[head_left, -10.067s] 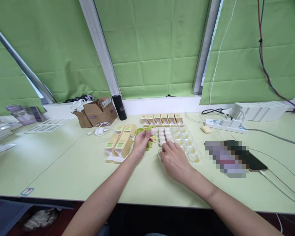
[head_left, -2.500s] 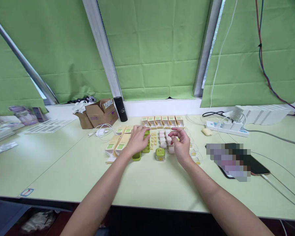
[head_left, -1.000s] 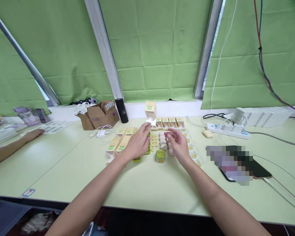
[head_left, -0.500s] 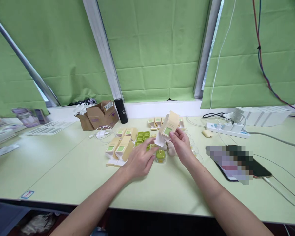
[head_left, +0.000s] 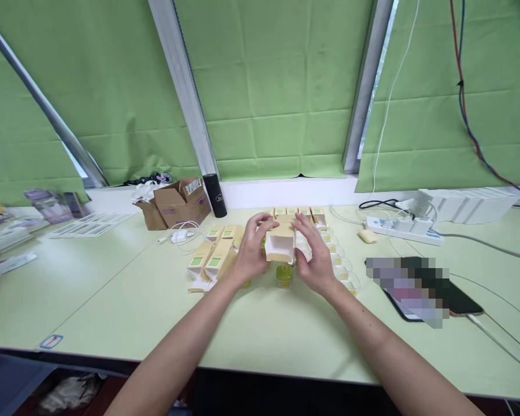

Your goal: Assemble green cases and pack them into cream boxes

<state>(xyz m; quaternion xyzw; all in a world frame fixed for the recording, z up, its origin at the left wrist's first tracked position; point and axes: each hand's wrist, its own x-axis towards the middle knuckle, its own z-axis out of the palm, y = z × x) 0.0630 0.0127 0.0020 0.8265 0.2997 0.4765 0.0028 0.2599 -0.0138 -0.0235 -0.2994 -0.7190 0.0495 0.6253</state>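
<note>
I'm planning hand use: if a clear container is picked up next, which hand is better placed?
Probably the right hand. Both hands hold the open box, but the clear containers lie just beside the right hand; the left hand would likely have to cross past the box.

Nothing is coming through legibly: white print is showing on the black bottle [head_left: 215, 195], purple print and a white label [head_left: 193, 185] are marking the brown carton [head_left: 182, 205], green labels [head_left: 214, 262] are fronting small boxes [head_left: 222, 254], and a blue-edged sticker [head_left: 51, 341] is dotting the bench [head_left: 112, 312].
</note>
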